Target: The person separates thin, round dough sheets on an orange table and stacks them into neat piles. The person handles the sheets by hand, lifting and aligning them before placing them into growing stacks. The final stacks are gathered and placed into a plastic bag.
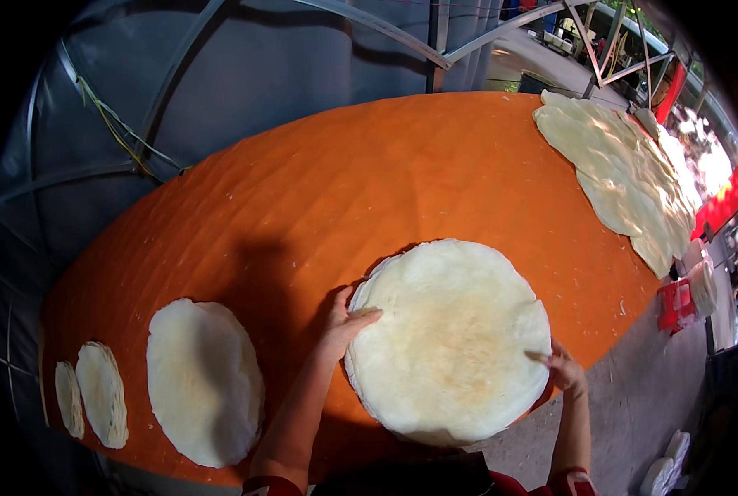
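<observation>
Right in front of me is a stack of round, thin flatbreads (449,347), pale with light brown patches in the middle. My left hand (346,322) grips its left edge, thumb on top and fingers around the side. On the right edge, my right hand (562,367) holds the stack with the thumb over the upper face; its other fingers are partly hidden. The front of the stack reaches past the edge of the orange-covered table (406,167). To the left lies another flatbread pile (205,384), with my shadow across it.
Two more flatbread stacks (101,394) stand at the table's far left. Large overlapping flatbread sheets (623,180) cover its right end. Beyond the back edge are a grey sheet wall (282,74) and metal framing (400,37). A red plastic stool (676,307) stands on the concrete floor (635,384).
</observation>
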The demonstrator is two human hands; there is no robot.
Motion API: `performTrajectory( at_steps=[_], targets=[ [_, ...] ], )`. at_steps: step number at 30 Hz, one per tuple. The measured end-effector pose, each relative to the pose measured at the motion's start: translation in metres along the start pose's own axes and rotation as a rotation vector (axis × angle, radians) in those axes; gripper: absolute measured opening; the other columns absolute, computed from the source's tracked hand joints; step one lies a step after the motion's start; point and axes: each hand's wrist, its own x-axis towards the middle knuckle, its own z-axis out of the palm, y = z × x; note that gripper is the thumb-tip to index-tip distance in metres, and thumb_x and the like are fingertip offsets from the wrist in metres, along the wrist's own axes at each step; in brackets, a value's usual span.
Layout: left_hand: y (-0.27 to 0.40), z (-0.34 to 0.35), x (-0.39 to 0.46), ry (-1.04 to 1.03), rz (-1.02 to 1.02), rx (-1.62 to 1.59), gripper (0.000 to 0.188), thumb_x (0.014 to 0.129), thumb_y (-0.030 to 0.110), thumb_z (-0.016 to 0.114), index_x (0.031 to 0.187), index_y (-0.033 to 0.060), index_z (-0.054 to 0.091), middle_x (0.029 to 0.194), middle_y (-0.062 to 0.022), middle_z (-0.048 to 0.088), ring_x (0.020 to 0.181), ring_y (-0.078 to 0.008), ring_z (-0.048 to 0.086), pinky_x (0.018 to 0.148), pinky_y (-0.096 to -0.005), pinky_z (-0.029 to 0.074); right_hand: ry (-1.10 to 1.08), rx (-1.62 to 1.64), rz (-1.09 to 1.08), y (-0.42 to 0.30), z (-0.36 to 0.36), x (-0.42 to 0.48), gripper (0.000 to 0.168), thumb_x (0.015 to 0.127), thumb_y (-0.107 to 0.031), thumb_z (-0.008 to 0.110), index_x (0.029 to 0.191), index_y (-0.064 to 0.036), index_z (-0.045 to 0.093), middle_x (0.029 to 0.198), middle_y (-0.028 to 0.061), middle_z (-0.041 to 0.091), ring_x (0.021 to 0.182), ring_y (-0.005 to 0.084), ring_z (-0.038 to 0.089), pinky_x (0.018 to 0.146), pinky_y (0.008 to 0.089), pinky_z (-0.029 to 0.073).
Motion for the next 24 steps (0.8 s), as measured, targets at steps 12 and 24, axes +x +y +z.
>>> performTrajectory(
  at_steps=[12,24],
  targets=[
    [-0.035,-0.001,-0.025,-0.070,0.200,0.058,0.056,0.078,0.002,0.051,0.129,-0.0013,0.029,0.123,-0.0093,0.044,0.109,-0.0143,0.045,0.089,-0.0272,0.037,0.115,0.064,0.018,-0.004,0.001,-0.004,0.048,0.070,-0.006,0.058,0.115,0.006,0.045,0.105,0.0161,0.058,0.093,0.0216,0.056,0.080,0.0333,0.046],
    [-0.029,-0.022,-0.012,-0.164,0.092,-0.344,0.076,0.066,-0.006,0.056,0.134,0.0076,0.023,0.117,-0.0100,0.047,0.104,-0.0181,0.049,0.089,-0.0314,0.039,-0.013,0.132,-0.068,0.030,0.009,-0.045,0.060,0.071,-0.006,0.057,0.125,0.005,0.032,0.119,0.0179,0.047,0.104,0.0297,0.051,0.088,0.0411,0.043]
  ],
)
